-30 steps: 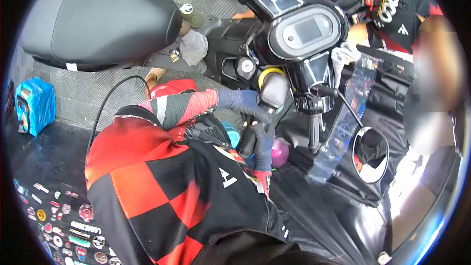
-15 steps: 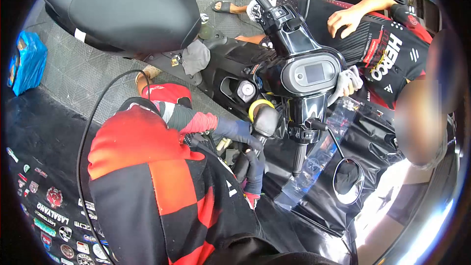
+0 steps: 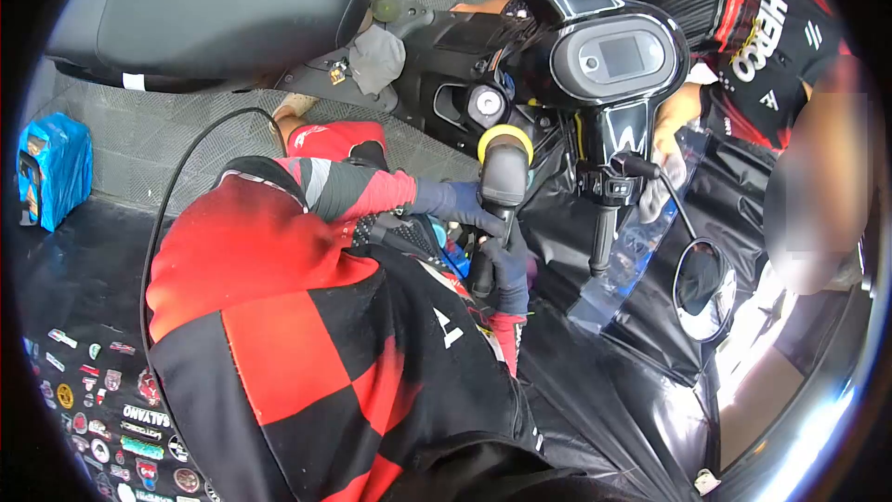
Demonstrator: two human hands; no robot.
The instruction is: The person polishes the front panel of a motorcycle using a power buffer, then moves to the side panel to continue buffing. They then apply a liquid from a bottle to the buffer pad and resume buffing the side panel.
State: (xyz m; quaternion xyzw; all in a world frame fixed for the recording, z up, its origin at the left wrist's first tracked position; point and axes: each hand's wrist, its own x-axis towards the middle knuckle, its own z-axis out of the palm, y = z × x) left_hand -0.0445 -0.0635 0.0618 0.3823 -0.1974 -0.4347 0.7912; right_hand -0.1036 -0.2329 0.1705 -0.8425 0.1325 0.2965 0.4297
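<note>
My left hand (image 3: 472, 207), in a dark glove, is closed on the neck of a black power polisher (image 3: 505, 172). A yellow pad (image 3: 509, 132) shows at the rim of its head. My right hand (image 3: 510, 258), gloved too, wraps round the polisher's handle just below. The head lies beside the black scooter's front storage pocket and its round cap (image 3: 486, 105). What the pad's face touches is hidden. Above and to the right are the scooter's display (image 3: 624, 58) and left-hanging handlebar grip (image 3: 604, 242).
A co-worker (image 3: 743, 37) leans in at the right, one hand by a grey cloth (image 3: 658, 197). A black cable (image 3: 177, 167) runs over my shoulder. The scooter seat (image 3: 214, 9), a folded grey cloth (image 3: 376, 58), a blue bag (image 3: 58, 167) and a mirror (image 3: 704, 288) surround me.
My view has shifted, so the scooter's front appears higher and farther right. Both hands stay on the polisher. The co-worker's hand with the cloth has moved lower beside the front panel.
</note>
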